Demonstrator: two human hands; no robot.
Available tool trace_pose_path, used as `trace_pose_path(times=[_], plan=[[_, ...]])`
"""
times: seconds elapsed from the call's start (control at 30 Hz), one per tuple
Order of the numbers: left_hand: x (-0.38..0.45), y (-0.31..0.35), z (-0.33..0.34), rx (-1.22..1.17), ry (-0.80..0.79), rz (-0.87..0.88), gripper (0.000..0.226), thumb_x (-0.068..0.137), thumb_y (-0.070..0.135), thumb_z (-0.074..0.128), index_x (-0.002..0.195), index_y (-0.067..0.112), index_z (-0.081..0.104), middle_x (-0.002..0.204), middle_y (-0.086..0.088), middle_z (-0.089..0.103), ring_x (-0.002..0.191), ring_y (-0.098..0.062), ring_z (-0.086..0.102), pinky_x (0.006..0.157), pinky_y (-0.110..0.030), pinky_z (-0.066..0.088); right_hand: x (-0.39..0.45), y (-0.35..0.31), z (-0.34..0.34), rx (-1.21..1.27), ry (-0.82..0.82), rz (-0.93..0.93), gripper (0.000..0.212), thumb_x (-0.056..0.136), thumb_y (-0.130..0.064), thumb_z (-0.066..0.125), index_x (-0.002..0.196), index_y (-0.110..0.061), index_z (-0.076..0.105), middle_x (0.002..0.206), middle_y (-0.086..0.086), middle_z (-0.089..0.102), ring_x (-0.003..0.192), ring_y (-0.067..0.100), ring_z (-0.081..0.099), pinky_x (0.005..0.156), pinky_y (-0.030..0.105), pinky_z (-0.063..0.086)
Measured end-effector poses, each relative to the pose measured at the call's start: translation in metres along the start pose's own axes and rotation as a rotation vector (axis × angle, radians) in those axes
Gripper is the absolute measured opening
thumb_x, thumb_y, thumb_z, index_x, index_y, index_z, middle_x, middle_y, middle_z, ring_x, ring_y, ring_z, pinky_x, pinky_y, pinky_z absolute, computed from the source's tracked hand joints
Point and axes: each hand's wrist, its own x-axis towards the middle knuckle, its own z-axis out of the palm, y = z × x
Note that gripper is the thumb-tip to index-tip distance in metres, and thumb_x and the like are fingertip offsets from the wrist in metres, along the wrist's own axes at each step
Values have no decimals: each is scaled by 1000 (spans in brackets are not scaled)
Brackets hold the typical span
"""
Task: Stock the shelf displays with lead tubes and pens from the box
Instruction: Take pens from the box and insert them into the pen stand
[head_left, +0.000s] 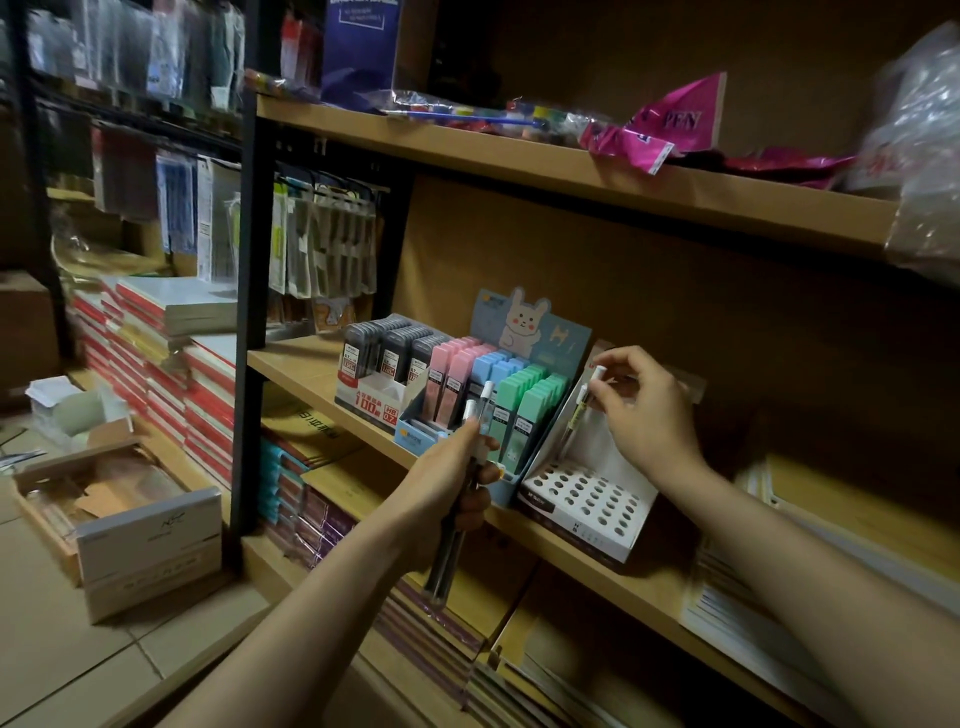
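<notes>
The pen-stocking step is in hand; the right hand (641, 410) pinches one pen (586, 402) upright at the back of the white holed display (587, 501) on the shelf (649, 582); the left hand (457, 478) is clamped round a spare bundle of pens (470, 467); next, the tip must drop squarely into a free hole.

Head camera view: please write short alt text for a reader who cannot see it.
A person's right hand pinches a white-capped pen over a white display stand with holes on a wooden shelf, while the left hand grips a few more pens. Beside the stand sit pastel and dark lead tubes.
</notes>
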Motion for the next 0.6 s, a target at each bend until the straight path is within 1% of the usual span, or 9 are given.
trace_pose_path(times=[0.03, 0.13, 0.2, 0.33, 0.37, 0.43, 0.47, 0.53, 0.6], plan=[[0, 1, -1, 10, -6, 13, 49, 98, 50, 42, 121, 8, 53, 62, 5, 49, 46, -6, 34, 39, -19, 27, 0, 1, 0, -4, -2, -1, 17, 91, -8, 65, 103, -21, 64, 97, -8, 65, 88, 0, 63, 65, 10, 52], [-1, 3, -1, 47, -3, 76, 44, 100, 41, 45, 124, 3, 46, 71, 0, 45, 48, -7, 34, 41, -19, 28, 2, 1, 1, -46, -25, -10, 17, 90, -9, 66, 103, -20, 65, 96, -7, 66, 89, 4, 64, 68, 17, 56], [0, 2, -1, 66, -16, 122, 37, 100, 35, 47, 120, 4, 44, 73, 0, 45, 50, -8, 33, 42, -20, 29, 2, 0, 1, -75, -24, -23, 17, 90, -9, 67, 103, -19, 66, 94, -6, 66, 89, 5, 65, 68, 20, 57], [-2, 1, 3, 157, -54, 214, 25, 101, 33, 47, 108, 9, 45, 71, 1, 44, 50, -8, 32, 43, -20, 29, 4, -2, 5, -129, 2, -20, 16, 86, -10, 72, 100, -18, 70, 93, -4, 67, 82, 0, 63, 63, 8, 50], [-1, 0, 3, 167, -62, 232, 24, 101, 32, 47, 107, 9, 44, 71, 1, 44, 50, -8, 32, 43, -20, 28, 4, -3, 6, -155, -11, -11, 15, 85, -10, 73, 99, -16, 71, 94, -2, 67, 81, 1, 62, 64, 9, 49], [-1, 0, 3, 185, -83, 260, 25, 100, 32, 48, 109, 9, 43, 69, 3, 44, 50, -8, 31, 44, -21, 28, 3, -4, 9, -188, -25, 16, 16, 83, -11, 75, 98, -15, 72, 96, 1, 66, 81, 8, 62, 70, 17, 52], [0, -1, 3, 195, -90, 270, 26, 100, 32, 48, 111, 9, 43, 68, 4, 45, 50, -8, 32, 44, -21, 28, 2, -4, 10, -202, -14, 22, 17, 83, -12, 75, 99, -16, 72, 97, 1, 63, 80, 8, 60, 69, 18, 51], [0, -2, 1, 209, -103, 290, 28, 99, 33, 49, 113, 9, 43, 66, 7, 46, 50, -8, 33, 44, -20, 29, -1, -3, 10, -235, -4, 20, 18, 83, -15, 75, 100, -18, 72, 97, 1, 57, 77, 6, 54, 63, 12, 40], [0, -2, 0, 217, -116, 305, 27, 98, 33, 49, 112, 11, 44, 65, 9, 47, 50, -7, 34, 43, -20, 30, -3, -1, 9, -284, -46, 45, 20, 83, -19, 75, 103, -20, 72, 101, 2, 56, 80, 9, 51, 61, 10, 33]])
